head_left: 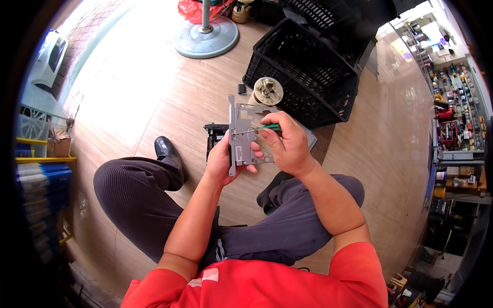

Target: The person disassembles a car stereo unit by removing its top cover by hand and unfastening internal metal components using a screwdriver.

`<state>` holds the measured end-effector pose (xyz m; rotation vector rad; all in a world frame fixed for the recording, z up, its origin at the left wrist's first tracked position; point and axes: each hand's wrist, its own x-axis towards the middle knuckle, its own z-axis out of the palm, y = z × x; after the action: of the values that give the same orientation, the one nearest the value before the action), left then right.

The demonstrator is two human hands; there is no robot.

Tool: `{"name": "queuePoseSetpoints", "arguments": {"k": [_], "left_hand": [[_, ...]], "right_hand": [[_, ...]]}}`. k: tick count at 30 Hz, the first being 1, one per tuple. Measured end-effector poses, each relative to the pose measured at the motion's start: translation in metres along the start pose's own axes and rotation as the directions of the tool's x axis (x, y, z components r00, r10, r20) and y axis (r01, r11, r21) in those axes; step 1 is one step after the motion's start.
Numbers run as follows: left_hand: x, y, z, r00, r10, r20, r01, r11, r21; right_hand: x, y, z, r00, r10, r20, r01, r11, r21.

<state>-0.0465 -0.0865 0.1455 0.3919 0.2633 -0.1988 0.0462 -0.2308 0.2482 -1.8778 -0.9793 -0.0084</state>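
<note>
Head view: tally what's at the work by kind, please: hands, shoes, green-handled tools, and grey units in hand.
Hands: 2 (left hand, right hand)
Shoes: 2 (left shoe, right shoe)
Green-handled tool: 1
Grey unit in hand: 1
Total: 6

there are two hands [292,147] [219,163], one screwdriver [272,127], one metal frame [243,141].

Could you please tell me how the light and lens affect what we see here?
Head view: glare whitens the floor at upper left; head view: the wide lens curves the scene, with dark rounded edges; head view: the inside of the black crate is in deep shadow; head view: the left hand, right hand, metal part and screwdriver look fairly clear.
</note>
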Motion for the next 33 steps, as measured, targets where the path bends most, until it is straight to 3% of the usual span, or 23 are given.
{"name": "queuePoseSetpoints", "arguments": {"k": [2, 5, 9, 12, 15, 21, 26, 30, 32, 33], "left_hand": [[0.0, 0.001, 0.0, 1.0, -0.006, -0.001, 0.006, 1.0, -0.005], [0.0, 0.001, 0.001, 1.0, -0.008, 0.0, 0.008, 1.0, -0.009], [0.001, 0.0, 0.0, 1.0, -0.011, -0.018, 0.012, 1.0, 0.017], [0.001, 0.0, 0.001, 0.999, -0.002, -0.037, 0.003, 0.999, 0.048], [0.001, -0.001, 0.0, 0.999, 0.0, -0.054, 0.004, 0.998, 0.065], [0.003, -0.001, -0.003, 0.999, -0.004, -0.049, 0.007, 0.998, 0.062], [0.002, -0.001, 0.0, 0.999, 0.002, -0.032, -0.001, 0.999, 0.045], [0.003, -0.003, -0.003, 1.0, 0.003, -0.029, -0.001, 0.999, 0.049], [0.003, -0.003, -0.004, 0.999, 0.002, -0.033, 0.0, 0.999, 0.052], [0.003, -0.002, -0.003, 0.999, 0.003, -0.045, 0.0, 0.998, 0.062]], "right_hand": [[0.0, 0.001, -0.002, 0.996, 0.061, 0.068, -0.062, 0.998, 0.018], [0.003, -0.002, -0.008, 0.994, 0.011, 0.105, -0.005, 0.999, -0.051], [0.004, -0.002, -0.007, 0.997, -0.038, 0.064, 0.046, 0.991, -0.122], [0.003, -0.003, -0.009, 0.994, 0.046, 0.098, -0.03, 0.986, -0.161], [0.003, 0.002, -0.008, 0.997, -0.014, 0.079, 0.03, 0.977, -0.211], [0.004, 0.001, -0.007, 0.985, -0.133, 0.11, 0.146, 0.983, -0.115], [0.002, -0.003, -0.004, 0.998, 0.024, 0.053, -0.026, 0.999, 0.042], [0.0, -0.006, -0.004, 0.996, 0.057, 0.069, -0.062, 0.996, 0.06], [-0.001, 0.001, -0.006, 0.999, -0.017, 0.049, 0.025, 0.984, -0.175], [0.0, 0.001, -0.007, 0.999, -0.017, 0.05, 0.025, 0.984, -0.175]]}}
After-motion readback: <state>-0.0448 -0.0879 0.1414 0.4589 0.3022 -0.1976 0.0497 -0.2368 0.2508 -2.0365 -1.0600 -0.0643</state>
